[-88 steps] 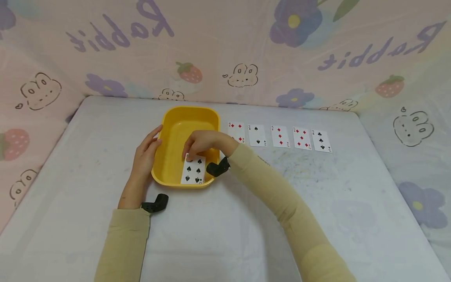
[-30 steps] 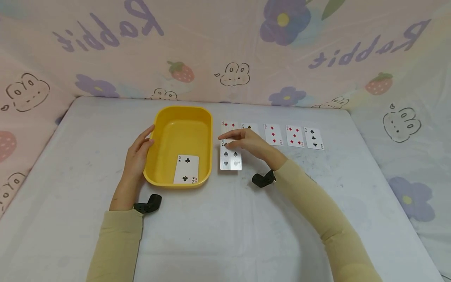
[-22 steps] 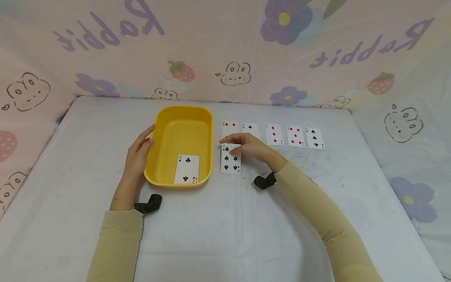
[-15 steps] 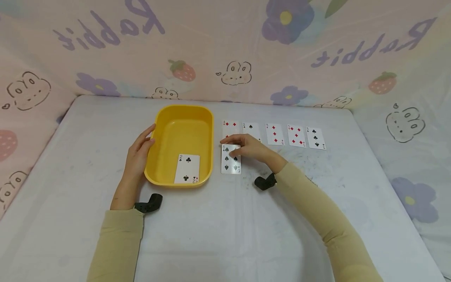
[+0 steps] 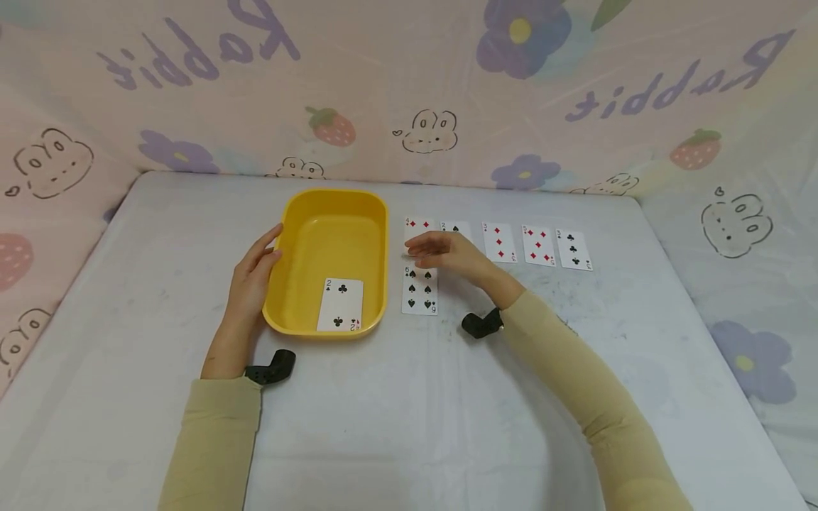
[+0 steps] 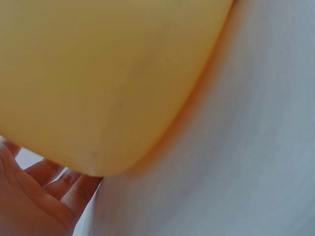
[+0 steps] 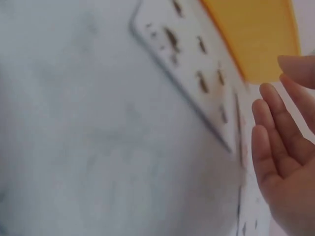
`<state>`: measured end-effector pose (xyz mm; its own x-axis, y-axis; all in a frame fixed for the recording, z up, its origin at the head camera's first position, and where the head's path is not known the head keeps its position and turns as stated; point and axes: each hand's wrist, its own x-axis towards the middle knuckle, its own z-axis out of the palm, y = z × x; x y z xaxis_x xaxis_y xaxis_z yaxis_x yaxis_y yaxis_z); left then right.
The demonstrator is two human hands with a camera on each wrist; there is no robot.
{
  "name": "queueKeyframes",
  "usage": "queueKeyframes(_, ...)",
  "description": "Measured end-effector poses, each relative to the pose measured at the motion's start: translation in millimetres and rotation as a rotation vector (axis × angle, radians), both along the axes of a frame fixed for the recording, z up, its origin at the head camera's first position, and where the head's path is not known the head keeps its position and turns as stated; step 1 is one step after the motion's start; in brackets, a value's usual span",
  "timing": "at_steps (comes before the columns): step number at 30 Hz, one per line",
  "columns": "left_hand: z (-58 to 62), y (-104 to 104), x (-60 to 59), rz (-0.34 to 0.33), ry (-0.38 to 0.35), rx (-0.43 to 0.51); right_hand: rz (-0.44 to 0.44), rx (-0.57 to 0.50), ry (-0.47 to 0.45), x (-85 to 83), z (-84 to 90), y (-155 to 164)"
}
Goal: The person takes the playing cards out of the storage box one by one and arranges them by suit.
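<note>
Take the tray point(image 5: 332, 259) as your landmark. It stands on the table point(image 5: 409, 411) with its long axis running from you toward the wall. Inside it, at the near end, lies the two of clubs point(image 5: 341, 304), face up, its long axis along the tray's and its top index at the far left corner, so it reads upright to you.

Your left hand point(image 5: 252, 284) rests against the tray's left wall, fingers straight and relaxed, gripping nothing; the left wrist view shows the fingers point(image 6: 54, 182) under the curve of the yellow wall.

Just right of the tray's near right corner, apart from the wall, lies the six of spades point(image 5: 420, 289). It is flat on the table, face up, long axis parallel to the tray's, its top index at the far left corner.

Your right hand point(image 5: 447, 252) hovers just beyond the six's far edge, fingers loosely extended and pointing left toward the tray, holding nothing. From that hand the six lies toward you and slightly left. The right wrist view, though blurred, shows a gap between fingers point(image 7: 275, 128) and card. This is the hand nearer the six; the left one is on the tray's other side.

Farther right of the tray runs a row of five cards, all face up with long axes toward the wall: the four of diamonds point(image 5: 418, 226) and two of spades point(image 5: 455, 228), both partly hidden by your right hand, then the three of diamonds point(image 5: 498, 243), five of diamonds point(image 5: 539, 246) and three of clubs point(image 5: 573, 249).
</note>
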<state>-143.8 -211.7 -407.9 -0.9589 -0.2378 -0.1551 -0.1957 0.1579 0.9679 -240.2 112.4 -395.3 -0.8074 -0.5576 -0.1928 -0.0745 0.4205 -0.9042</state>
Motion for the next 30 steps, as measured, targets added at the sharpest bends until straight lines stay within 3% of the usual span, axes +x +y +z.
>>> queueKeyframes(7, -0.7, 0, -0.7, -0.001, 0.010, 0.005, -0.077, -0.111, -0.057, 1.6, 15.4, -15)
queueKeyframes(18, -0.8, 1, -0.2, -0.002, 0.011, 0.019, -0.032, -0.152, -0.087, 1.0, 51.6, -66)
queueKeyframes(23, -0.5, 0, -0.3, -0.001, 0.003, 0.040, 0.015, -0.098, -0.098, -1.5, 55.4, -91)
queueKeyframes(30, -0.5, 2, -1.7, 0.005, -0.014, 0.039, -0.001, -0.087, -0.171, -0.4, 48.7, -123)
